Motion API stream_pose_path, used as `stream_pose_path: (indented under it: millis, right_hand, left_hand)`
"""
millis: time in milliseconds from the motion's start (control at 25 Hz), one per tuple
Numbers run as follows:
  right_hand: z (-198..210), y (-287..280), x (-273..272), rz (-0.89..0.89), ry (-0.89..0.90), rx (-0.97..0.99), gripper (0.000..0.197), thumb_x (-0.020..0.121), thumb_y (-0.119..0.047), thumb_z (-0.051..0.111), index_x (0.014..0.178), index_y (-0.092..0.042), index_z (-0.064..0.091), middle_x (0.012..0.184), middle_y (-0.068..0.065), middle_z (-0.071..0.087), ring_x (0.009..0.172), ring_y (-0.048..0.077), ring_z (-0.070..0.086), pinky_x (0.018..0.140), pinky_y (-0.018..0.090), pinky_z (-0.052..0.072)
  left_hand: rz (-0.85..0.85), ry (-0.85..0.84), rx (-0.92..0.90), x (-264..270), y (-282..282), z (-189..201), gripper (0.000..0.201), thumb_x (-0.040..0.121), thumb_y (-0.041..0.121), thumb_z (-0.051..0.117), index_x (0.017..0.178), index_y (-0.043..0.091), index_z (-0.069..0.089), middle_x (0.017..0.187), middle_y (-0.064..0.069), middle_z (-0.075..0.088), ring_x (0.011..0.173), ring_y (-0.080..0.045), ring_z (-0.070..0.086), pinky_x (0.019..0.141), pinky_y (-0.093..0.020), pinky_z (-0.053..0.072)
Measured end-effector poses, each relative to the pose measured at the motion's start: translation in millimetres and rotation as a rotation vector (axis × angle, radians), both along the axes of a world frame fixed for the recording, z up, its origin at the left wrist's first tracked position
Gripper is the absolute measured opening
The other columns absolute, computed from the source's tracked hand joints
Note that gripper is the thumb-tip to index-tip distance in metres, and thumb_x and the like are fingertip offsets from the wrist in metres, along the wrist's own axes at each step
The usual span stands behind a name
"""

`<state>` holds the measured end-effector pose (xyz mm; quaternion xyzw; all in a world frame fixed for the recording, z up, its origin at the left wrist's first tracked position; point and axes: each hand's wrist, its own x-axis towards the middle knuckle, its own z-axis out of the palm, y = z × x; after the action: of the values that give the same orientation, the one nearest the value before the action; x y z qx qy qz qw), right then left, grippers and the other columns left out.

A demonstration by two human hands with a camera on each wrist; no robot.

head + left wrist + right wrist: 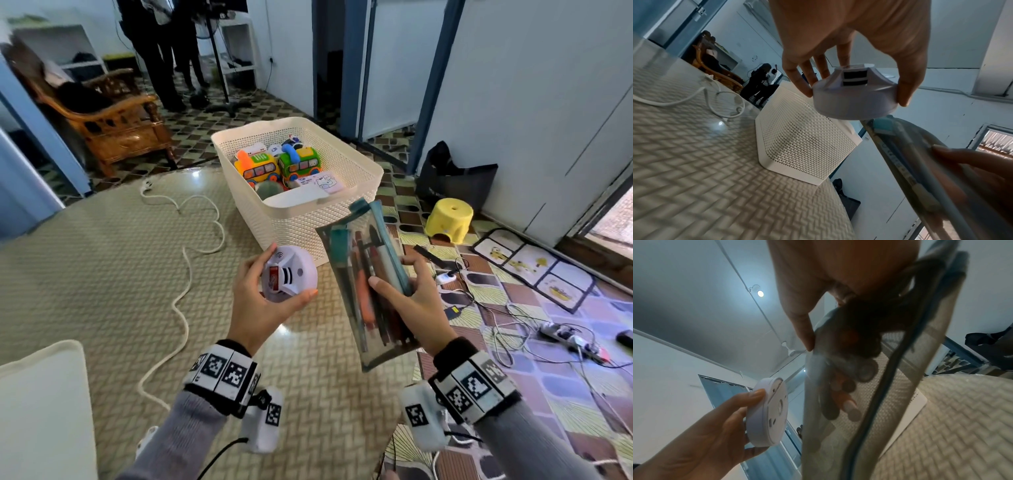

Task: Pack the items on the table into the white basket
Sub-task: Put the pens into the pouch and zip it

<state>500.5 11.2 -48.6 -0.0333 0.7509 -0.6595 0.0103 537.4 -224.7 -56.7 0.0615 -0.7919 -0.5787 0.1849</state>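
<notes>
The white basket (356, 164) stands on the table's far edge and holds toy buses, a small box and other items. My left hand (267, 291) grips a round white smoke detector (289, 274) in the air just in front of the basket. The detector (854, 97) sits between thumb and fingers in the left wrist view. My right hand (407, 291) holds a clear pencil pouch (370, 281) full of pens, upright and tilted, to the right of the detector. In the right wrist view the pouch (869, 386) fills the middle, with the detector (768, 415) to its left.
A white cord (185, 260) snakes across the woven table mat (102, 274) left of the hands. A white cushion (41, 411) lies at the near left. On the floor to the right are a yellow stool (448, 219), cables and a power strip (568, 339). People stand at the back.
</notes>
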Motion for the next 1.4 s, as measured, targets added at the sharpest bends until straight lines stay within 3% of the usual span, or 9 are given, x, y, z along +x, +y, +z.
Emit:
stream_pose_path:
  millis: [80,360,520,600,800,960,1080,1200,1400]
  right_hand:
    - [7.9,-0.8,-18.3,0.005,0.033,0.007,0.038,0.079,-0.029,0.076,0.103,-0.026,0.046,0.097,0.007,0.067,0.082,0.022,0.069,0.072,0.045,0.059]
    - [28.6,5.5,-114.1,0.086,0.081,0.012,0.044,0.079,-0.030,0.075,0.110,-0.019,0.046,0.096,0.007,0.065,0.082,0.024,0.067,0.070,0.041,0.059]
    - [40.1,17.1,-175.5,0.191,0.116,0.060,0.044,0.080,-0.032,0.075,0.110,-0.016,0.046,0.090,-0.001,0.062,0.074,0.011,0.064,0.063,0.026,0.057]
    - [46.3,25.0,-206.4,0.239,0.147,0.071,0.043,0.080,-0.033,0.074,0.109,-0.015,0.047,0.092,-0.001,0.062,0.078,0.013,0.064,0.067,0.030,0.058]
    - [64.5,28.3,-267.1,0.383,0.199,0.139,0.045,0.081,-0.037,0.073,0.109,-0.011,0.047,0.094,0.004,0.063,0.082,0.025,0.063,0.072,0.041,0.055]
    - [74.0,14.6,-304.5,0.461,0.186,0.132,0.043,0.083,-0.037,0.071,0.108,-0.013,0.047,0.086,-0.008,0.056,0.072,0.009,0.057,0.064,0.033,0.052]
    - [76.1,2.4,-333.2,0.535,0.131,0.121,0.039,0.084,-0.036,0.070,0.108,-0.017,0.045,0.091,-0.006,0.058,0.076,0.011,0.063,0.062,0.031,0.056]
    - [79.7,-11.8,-362.9,0.591,0.062,0.128,0.038,0.085,-0.033,0.069,0.110,-0.019,0.044,0.098,-0.001,0.060,0.082,0.015,0.066,0.060,0.029,0.057]
    - [91.1,-55.7,-414.6,0.776,-0.022,0.199,0.047,0.079,-0.016,0.068,0.117,-0.017,0.039,0.111,0.012,0.062,0.093,0.029,0.068,0.080,0.049,0.057]
  left_hand:
    - [0.026,0.000,-0.006,-11.1,2.4,4.0,0.096,0.052,0.041,0.085,0.139,0.027,0.046,0.125,0.003,0.044,0.120,-0.007,0.047,0.096,-0.022,0.045]
    - [0.159,0.056,-0.032,-81.4,23.6,19.9,0.086,0.061,0.025,0.089,0.137,0.023,0.049,0.124,0.001,0.044,0.113,-0.002,0.050,0.091,-0.013,0.046]
    - [0.270,0.124,-0.027,-132.6,48.6,30.2,0.093,0.052,0.041,0.090,0.135,0.021,0.052,0.123,0.002,0.049,0.109,0.011,0.049,0.081,0.001,0.040]
    - [0.344,0.142,-0.053,-155.3,64.3,34.4,0.093,0.052,0.040,0.091,0.133,0.016,0.054,0.122,0.001,0.051,0.104,0.009,0.051,0.082,0.000,0.040]
    - [0.560,0.192,-0.124,-192.4,87.9,40.9,0.095,0.045,0.061,0.080,0.127,0.017,0.059,0.116,0.003,0.051,0.110,-0.004,0.051,0.098,-0.022,0.043]
    - [0.686,0.124,-0.119,-221.4,83.5,44.1,0.091,0.047,0.050,0.085,0.128,0.019,0.058,0.117,0.007,0.048,0.116,-0.010,0.047,0.099,-0.027,0.042]
    - [0.791,0.089,-0.101,-242.5,67.8,41.2,0.093,0.045,0.055,0.080,0.129,0.020,0.057,0.120,0.004,0.049,0.118,-0.012,0.048,0.097,-0.023,0.040]
    - [0.871,0.026,-0.146,-257.8,50.4,32.0,0.095,0.045,0.056,0.078,0.129,0.018,0.056,0.123,-0.006,0.050,0.118,-0.021,0.050,0.103,-0.035,0.041]
    - [1.007,-0.159,-0.415,-276.5,37.4,15.2,0.095,0.051,0.056,0.085,0.132,0.017,0.053,0.121,-0.012,0.049,0.115,-0.032,0.048,0.099,-0.045,0.041]
